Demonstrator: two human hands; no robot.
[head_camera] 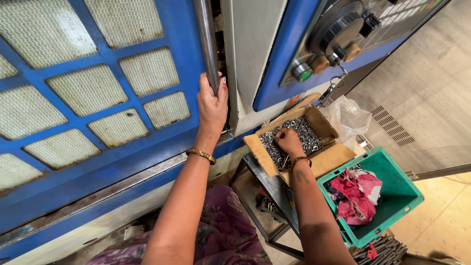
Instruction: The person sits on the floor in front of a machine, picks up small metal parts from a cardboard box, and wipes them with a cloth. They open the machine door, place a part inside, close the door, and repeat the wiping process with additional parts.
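Head view shows your left hand (212, 105) clenched around the grey metal handle bar (207, 39) of the blue machine door (98, 98), near the top centre of the frame. The bar's long axis runs almost straight up and down in the picture, and your grip closes on its lower end, so nearly all of the bar stands above your fist.

Your right hand (288, 141) reaches into an open cardboard box (324, 159) right of centre, fingers curled down among the small metal rings (309, 137) that fill it; you cannot tell whether it has pinched one. The box sits tilted on a dark metal stand (267, 189).

Just right of the box is a green plastic crate (392, 191) holding red rags (358, 194). A control panel with knobs (338, 39) fills the upper right.
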